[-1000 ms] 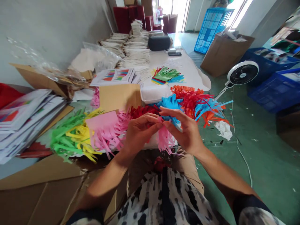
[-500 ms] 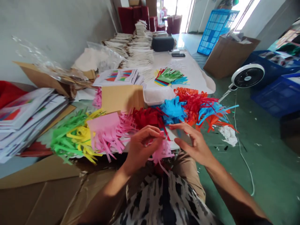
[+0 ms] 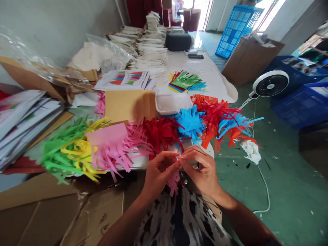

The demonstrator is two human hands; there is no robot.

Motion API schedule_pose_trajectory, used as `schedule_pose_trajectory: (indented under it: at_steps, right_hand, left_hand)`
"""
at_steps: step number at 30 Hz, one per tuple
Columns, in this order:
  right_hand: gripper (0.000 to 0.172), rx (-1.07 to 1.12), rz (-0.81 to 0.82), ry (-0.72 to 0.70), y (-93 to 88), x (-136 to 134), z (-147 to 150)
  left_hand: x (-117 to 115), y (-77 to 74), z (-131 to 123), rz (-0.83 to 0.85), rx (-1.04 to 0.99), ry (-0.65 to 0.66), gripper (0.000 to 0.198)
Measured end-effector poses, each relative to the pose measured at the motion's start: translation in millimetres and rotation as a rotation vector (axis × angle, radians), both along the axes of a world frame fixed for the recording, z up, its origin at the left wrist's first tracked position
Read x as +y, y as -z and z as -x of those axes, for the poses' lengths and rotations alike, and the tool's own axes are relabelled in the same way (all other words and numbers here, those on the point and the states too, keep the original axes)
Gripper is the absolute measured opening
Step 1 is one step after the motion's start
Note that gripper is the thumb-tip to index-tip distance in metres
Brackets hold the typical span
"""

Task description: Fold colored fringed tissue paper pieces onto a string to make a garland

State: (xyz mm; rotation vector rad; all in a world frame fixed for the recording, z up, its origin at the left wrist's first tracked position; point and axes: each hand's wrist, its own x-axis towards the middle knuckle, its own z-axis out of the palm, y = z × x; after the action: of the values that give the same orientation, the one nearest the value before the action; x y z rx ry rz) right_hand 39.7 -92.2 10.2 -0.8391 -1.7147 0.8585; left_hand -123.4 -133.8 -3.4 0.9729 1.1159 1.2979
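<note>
Over my lap, my left hand (image 3: 162,174) pinches the top of a pink fringed paper piece (image 3: 174,179), whose strips hang down below the fingers. My right hand (image 3: 201,167) meets it at the same spot, thumb and fingertips closed on the pink paper's top edge. The exact fold between the fingertips is too small to make out. Just beyond my hands lie dark red fringe (image 3: 162,133) and blue fringe (image 3: 191,119). To the left are more pink fringe (image 3: 107,136), yellow fringe (image 3: 82,150) and green fringe (image 3: 61,150).
A white tray (image 3: 173,103) and a brown card (image 3: 129,106) lie behind the fringes. Printed sheets (image 3: 28,119) are stacked at the left. Orange fringe (image 3: 210,135) hangs over the table's right edge, near a fan (image 3: 270,83). A cardboard box (image 3: 102,215) stands low left.
My right hand has come in from the right and closed on the pink piece beside my left fingertips. Both hands are slightly lower, and the view has shifted a little.
</note>
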Motion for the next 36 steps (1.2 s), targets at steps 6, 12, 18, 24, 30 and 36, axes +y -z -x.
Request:
schedule_pose_trajectory:
  at_steps: [6, 12, 18, 24, 30, 36]
  right_hand:
    - [0.021, -0.037, 0.017, 0.081, -2.2, 28.5, 2.7]
    - [0.03, -0.731, -0.193, 0.147, -10.5, 150.6, 36.3]
    - [0.029, -1.133, -0.062, 0.141, -11.8, 244.0, 96.0]
    - [0.036, -1.21, 0.011, 0.162, -11.3, 255.1, 114.8]
    - [0.026, -1.014, -0.023, 0.212, -15.6, 231.2, 104.7]
    - [0.03, -0.616, 0.009, 0.116, -27.6, 182.3, 84.1]
  left_hand:
    - [2.9, 6.8, 8.5, -0.063, 0.187, 0.033, 0.019]
    - [-1.2, 19.1, 18.8, 0.098, 0.08, 0.003, 0.03]
    - [-16.8, 34.6, 36.1, 0.172, 0.091, -0.17, 0.043]
    - [-32.0, 43.4, 41.5, 0.3, -0.075, -0.273, 0.048]
    - [-38.9, 32.2, 36.8, 0.288, -0.05, -0.318, 0.053]
    - [-52.5, 20.2, 26.7, 0.229, -0.006, -0.372, 0.055]
